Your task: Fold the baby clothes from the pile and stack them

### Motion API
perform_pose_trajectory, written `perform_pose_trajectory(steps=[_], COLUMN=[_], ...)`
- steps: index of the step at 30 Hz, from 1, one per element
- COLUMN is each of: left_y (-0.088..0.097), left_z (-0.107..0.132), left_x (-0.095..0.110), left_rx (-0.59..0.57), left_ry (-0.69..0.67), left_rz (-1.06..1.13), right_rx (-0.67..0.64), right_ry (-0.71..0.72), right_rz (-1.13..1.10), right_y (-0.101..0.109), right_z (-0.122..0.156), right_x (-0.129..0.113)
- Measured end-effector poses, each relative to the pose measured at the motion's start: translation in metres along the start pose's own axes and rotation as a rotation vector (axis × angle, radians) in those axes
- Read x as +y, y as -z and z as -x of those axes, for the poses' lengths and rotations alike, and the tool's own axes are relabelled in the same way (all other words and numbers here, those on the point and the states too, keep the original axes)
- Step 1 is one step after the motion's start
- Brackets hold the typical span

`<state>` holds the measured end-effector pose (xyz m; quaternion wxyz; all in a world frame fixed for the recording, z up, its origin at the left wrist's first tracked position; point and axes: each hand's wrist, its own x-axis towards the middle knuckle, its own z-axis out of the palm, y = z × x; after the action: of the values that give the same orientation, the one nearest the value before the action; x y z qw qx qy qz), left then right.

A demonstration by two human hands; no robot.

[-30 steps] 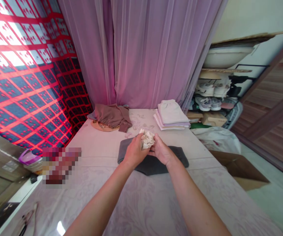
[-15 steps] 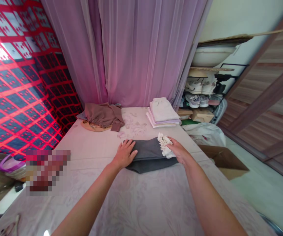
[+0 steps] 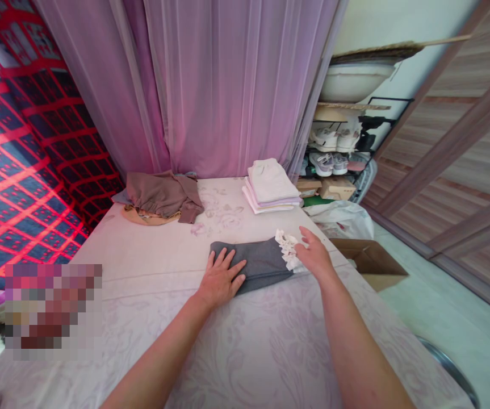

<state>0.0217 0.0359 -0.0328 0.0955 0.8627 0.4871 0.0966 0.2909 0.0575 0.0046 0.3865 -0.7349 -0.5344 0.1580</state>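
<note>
A folded dark grey garment [image 3: 264, 262] lies on the bed, its right end edged with a white ruffled trim [image 3: 286, 249]. My left hand [image 3: 222, 278] rests flat on the garment's left part, fingers spread. Over at the ruffled end is my right hand [image 3: 315, 254], its fingers apart and raised; the thumb side is close to the ruffle, and I cannot tell whether it touches.
A stack of folded white and pale clothes [image 3: 272, 184] sits at the far right edge of the patterned bed sheet [image 3: 245, 346]. Brown clothes [image 3: 159, 196] are heaped at the far left. Beyond the right edge stand a cardboard box [image 3: 368, 264] and a shoe rack [image 3: 340, 150].
My right hand has loosened from the white ruffle and its fingers have lifted. The garment's lower layer now shows less below the top one. The view has shifted slightly.
</note>
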Motion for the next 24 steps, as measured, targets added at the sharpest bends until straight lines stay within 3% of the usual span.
perform_pose_trajectory(steps=[2,3,5,7,10,14,24], left_y=[0.004,0.007,0.014,0.019,0.018,0.006,-0.004], left_z=[-0.004,-0.007,-0.014,-0.021,-0.028,-0.028,-0.025], left_x=[0.000,0.000,0.000,0.000,-0.003,-0.008,-0.015], left_rx=[-0.028,-0.027,0.019,0.073,0.050,-0.038,-0.035], left_ry=[0.012,0.020,0.027,0.023,0.054,0.158,0.207], left_rz=[0.007,0.005,-0.019,-0.064,-0.120,-0.125,-0.042], right_rx=[0.133,0.103,-0.082,-0.233,-0.343,-0.429,-0.439], right_ry=[0.292,0.445,0.672,0.754,0.724,0.646,0.623], right_rz=[0.137,0.178,0.288,0.444,0.630,0.698,0.677], right_y=[-0.005,-0.010,-0.023,-0.038,-0.054,-0.060,-0.068], right_z=[0.010,0.016,0.027,0.033,0.031,0.024,0.025], right_x=[-0.023,-0.035,-0.054,-0.057,-0.039,-0.011,-0.007])
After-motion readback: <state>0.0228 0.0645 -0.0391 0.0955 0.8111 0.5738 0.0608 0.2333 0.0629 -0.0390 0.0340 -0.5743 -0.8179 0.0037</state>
